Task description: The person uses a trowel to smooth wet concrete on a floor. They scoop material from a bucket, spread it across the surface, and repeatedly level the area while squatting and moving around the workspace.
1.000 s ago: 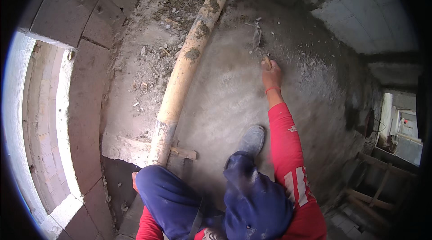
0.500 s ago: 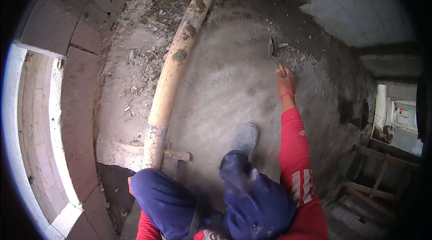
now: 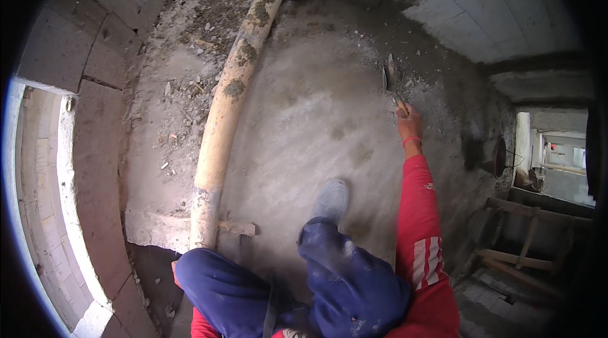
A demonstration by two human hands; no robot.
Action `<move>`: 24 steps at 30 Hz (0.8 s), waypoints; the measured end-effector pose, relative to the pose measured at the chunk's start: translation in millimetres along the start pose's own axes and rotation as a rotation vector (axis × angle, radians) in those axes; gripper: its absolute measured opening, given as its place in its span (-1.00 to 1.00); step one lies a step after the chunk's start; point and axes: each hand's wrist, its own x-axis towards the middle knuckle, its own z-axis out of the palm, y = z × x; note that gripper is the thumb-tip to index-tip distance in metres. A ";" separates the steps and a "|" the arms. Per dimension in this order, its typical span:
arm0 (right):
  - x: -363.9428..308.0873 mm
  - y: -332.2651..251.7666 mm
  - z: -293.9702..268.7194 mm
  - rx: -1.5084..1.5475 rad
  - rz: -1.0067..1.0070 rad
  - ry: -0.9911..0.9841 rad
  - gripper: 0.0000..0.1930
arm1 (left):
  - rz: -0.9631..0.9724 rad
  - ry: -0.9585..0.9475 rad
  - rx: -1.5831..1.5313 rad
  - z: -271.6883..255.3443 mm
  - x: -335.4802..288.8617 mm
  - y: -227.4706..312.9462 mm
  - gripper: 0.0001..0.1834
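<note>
My right hand (image 3: 410,124) is stretched far forward, closed around the wooden handle of a small trowel (image 3: 385,79). The trowel's metal blade is seen nearly edge-on, low over the grey floor (image 3: 297,129). A pale flat chip (image 3: 391,65) is close beside the blade, and small crumbs of debris (image 3: 415,81) lie just to its right. Of my left hand (image 3: 175,273) only a sliver shows past my left knee; its fingers are hidden.
A long mortar-spattered pipe (image 3: 218,126) runs along my left, with rubble (image 3: 183,78) beyond it. A short wooden piece (image 3: 237,228) juts out by its near end. My boot (image 3: 332,200) is on the floor. A wooden frame (image 3: 532,236) stands at the right, below an opening (image 3: 560,154).
The whole view has shifted a little. Relative to the floor, my right hand has moved the trowel rightward, so its blade is now nearer the debris. The pale chip appears turned.
</note>
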 end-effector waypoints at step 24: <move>-51.5 -59.3 69.5 0.287 0.256 -0.215 -0.53 | -0.093 0.042 -0.026 -31.4 -10.0 11.7 -0.71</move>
